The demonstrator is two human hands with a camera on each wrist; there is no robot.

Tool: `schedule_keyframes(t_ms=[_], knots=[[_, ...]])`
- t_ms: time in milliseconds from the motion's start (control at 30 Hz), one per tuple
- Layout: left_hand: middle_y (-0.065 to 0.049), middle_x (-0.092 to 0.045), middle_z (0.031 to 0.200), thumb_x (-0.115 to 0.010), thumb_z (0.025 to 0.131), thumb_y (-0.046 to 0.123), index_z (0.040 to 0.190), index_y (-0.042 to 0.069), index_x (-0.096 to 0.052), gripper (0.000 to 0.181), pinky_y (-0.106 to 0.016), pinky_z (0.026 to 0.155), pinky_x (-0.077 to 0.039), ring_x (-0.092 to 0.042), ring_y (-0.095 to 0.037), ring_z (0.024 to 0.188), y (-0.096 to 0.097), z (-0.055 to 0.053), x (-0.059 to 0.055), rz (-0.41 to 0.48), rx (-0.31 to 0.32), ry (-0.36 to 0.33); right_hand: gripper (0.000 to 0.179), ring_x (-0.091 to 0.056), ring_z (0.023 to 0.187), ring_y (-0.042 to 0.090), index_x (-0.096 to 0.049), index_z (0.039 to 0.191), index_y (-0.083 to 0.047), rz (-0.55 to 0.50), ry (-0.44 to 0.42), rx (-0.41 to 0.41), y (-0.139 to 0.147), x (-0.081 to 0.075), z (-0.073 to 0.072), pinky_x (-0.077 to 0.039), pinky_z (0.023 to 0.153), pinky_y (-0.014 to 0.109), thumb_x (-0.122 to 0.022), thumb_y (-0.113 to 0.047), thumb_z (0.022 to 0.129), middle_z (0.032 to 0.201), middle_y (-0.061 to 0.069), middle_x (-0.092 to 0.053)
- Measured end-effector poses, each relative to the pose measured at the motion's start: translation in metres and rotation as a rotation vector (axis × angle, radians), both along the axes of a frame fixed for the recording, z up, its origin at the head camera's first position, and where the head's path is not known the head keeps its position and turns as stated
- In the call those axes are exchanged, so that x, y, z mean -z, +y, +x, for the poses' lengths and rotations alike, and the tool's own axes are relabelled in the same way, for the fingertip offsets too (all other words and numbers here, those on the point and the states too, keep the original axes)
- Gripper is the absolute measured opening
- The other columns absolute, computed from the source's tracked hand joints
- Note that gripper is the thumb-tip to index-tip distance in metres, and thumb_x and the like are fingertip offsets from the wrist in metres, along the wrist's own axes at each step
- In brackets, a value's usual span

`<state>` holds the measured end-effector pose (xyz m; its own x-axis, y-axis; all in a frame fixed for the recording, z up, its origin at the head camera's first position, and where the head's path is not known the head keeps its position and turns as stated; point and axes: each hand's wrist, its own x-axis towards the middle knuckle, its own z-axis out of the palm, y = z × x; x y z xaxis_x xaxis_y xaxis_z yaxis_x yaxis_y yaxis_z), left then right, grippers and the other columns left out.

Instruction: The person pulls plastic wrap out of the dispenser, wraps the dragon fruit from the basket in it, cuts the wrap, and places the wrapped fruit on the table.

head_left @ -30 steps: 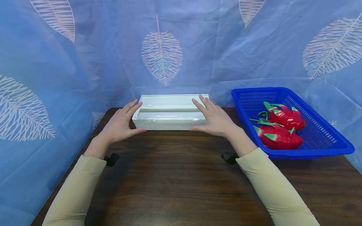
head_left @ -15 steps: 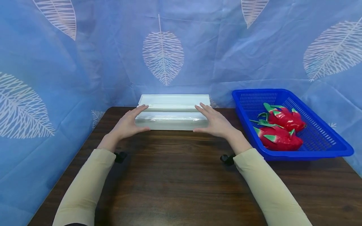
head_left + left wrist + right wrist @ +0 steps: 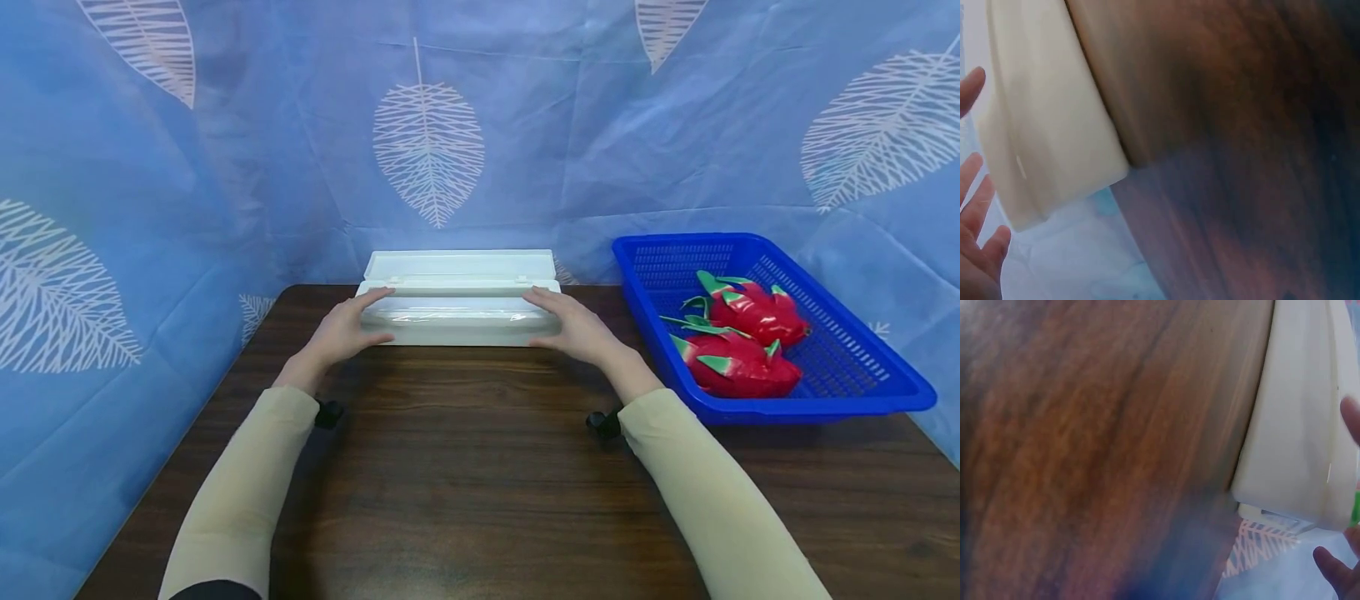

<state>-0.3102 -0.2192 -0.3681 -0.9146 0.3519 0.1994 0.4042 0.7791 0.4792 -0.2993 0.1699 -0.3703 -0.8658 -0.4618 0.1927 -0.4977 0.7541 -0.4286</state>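
A long white box [image 3: 459, 325], which looks like a cling film dispenser, lies at the back of the table. Its lid [image 3: 461, 265] stands raised along the rear, and shiny clear film [image 3: 457, 316] covers the front. My left hand [image 3: 335, 333] is at the box's left end, thumb apart from the extended fingers. At the right end, my right hand [image 3: 581, 335] is spread in the same way. Both wrist views show the box's smooth white side [image 3: 1054, 112], with fingertips [image 3: 1334, 565] beyond its edge.
To the right stands a blue plastic basket [image 3: 862, 350] holding two red dragon fruits [image 3: 750, 367] with green tips. A blue curtain [image 3: 525, 167] with white leaf prints hangs close behind the dark wooden table [image 3: 465, 483].
Both hands have come down from the box's top to its two ends. My left hand has shifted a little right. The basket and fruits have stayed put.
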Motion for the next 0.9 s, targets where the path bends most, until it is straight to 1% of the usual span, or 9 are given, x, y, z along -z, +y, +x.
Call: schedule_keyframes(t_ms=[100, 200, 300, 400, 467, 567, 700, 900], knots=[[-0.018, -0.051, 0.140, -0.076, 0.086, 0.017, 0.144, 0.013, -0.048, 0.065, -0.055, 0.101, -0.039, -0.049, -0.038, 0.124, 0.000, -0.003, 0.001, -0.025, -0.018, 0.013, 0.065, -0.029, 0.140, 0.036, -0.047, 0.145, -0.011, 0.008, 0.035, 0.020, 0.002, 0.004, -0.003, -0.028, 0.108, 0.056, -0.075, -0.020, 0.087, 0.152, 0.015, -0.037], [-0.019, -0.058, 0.131, -0.074, 0.087, 0.015, 0.139, 0.012, -0.054, 0.055, -0.053, 0.093, -0.045, -0.056, -0.037, 0.116, 0.000, -0.005, 0.001, -0.030, -0.045, 0.035, 0.054, -0.033, 0.138, 0.035, -0.055, 0.138, -0.008, -0.004, 0.053, 0.049, 0.003, 0.006, -0.006, -0.030, 0.109, 0.053, -0.073, -0.016, 0.089, 0.146, 0.015, -0.044], [-0.018, -0.062, 0.126, -0.072, 0.089, 0.014, 0.132, 0.009, -0.062, 0.044, -0.051, 0.091, -0.047, -0.058, -0.035, 0.113, -0.001, -0.007, 0.001, -0.007, -0.067, 0.041, 0.042, -0.036, 0.136, 0.033, -0.060, 0.133, -0.008, -0.036, 0.046, 0.081, 0.003, 0.009, -0.009, -0.030, 0.109, 0.051, -0.069, -0.017, 0.092, 0.142, 0.014, -0.050], [-0.017, -0.065, 0.121, -0.071, 0.090, 0.013, 0.124, 0.005, -0.067, 0.035, -0.050, 0.093, -0.047, -0.058, -0.034, 0.113, -0.003, -0.009, 0.002, 0.022, -0.075, 0.036, 0.036, -0.038, 0.135, 0.032, -0.063, 0.130, -0.008, -0.059, 0.039, 0.098, 0.003, 0.008, -0.010, -0.029, 0.110, 0.050, -0.064, -0.017, 0.096, 0.138, 0.013, -0.053], [-0.017, -0.067, 0.117, -0.070, 0.090, 0.012, 0.118, 0.002, -0.070, 0.029, -0.050, 0.094, -0.046, -0.059, -0.033, 0.113, -0.004, -0.010, 0.002, 0.051, -0.081, 0.033, 0.033, -0.038, 0.135, 0.032, -0.064, 0.129, -0.008, -0.058, 0.041, 0.103, 0.002, 0.007, -0.011, -0.028, 0.110, 0.050, -0.061, -0.017, 0.097, 0.136, 0.013, -0.055], [-0.017, -0.069, 0.111, -0.069, 0.091, 0.011, 0.112, 0.000, -0.072, 0.024, -0.049, 0.091, -0.049, -0.062, -0.032, 0.108, -0.005, -0.010, 0.003, 0.101, -0.091, 0.032, 0.030, -0.042, 0.133, 0.033, -0.065, 0.126, -0.007, -0.054, 0.057, 0.097, 0.002, 0.005, -0.012, -0.029, 0.111, 0.049, -0.059, -0.016, 0.098, 0.132, 0.013, -0.059], [-0.018, -0.070, 0.108, -0.067, 0.093, 0.012, 0.108, -0.002, -0.073, 0.022, -0.047, 0.086, -0.052, -0.064, -0.031, 0.102, -0.006, -0.011, 0.002, 0.143, -0.109, 0.045, 0.027, -0.049, 0.126, 0.033, -0.068, 0.121, -0.005, -0.086, 0.055, 0.103, 0.002, 0.001, -0.013, -0.034, 0.107, 0.048, -0.060, -0.016, 0.098, 0.125, 0.014, -0.064], [-0.018, -0.069, 0.107, -0.066, 0.094, 0.012, 0.107, -0.002, -0.073, 0.020, -0.046, 0.083, -0.053, -0.064, -0.030, 0.097, -0.005, -0.011, 0.000, 0.187, -0.144, 0.037, 0.028, -0.058, 0.115, 0.033, -0.070, 0.119, -0.006, -0.117, 0.036, 0.174, 0.000, -0.003, -0.017, -0.042, 0.099, 0.049, -0.058, -0.021, 0.099, 0.118, 0.015, -0.067]])
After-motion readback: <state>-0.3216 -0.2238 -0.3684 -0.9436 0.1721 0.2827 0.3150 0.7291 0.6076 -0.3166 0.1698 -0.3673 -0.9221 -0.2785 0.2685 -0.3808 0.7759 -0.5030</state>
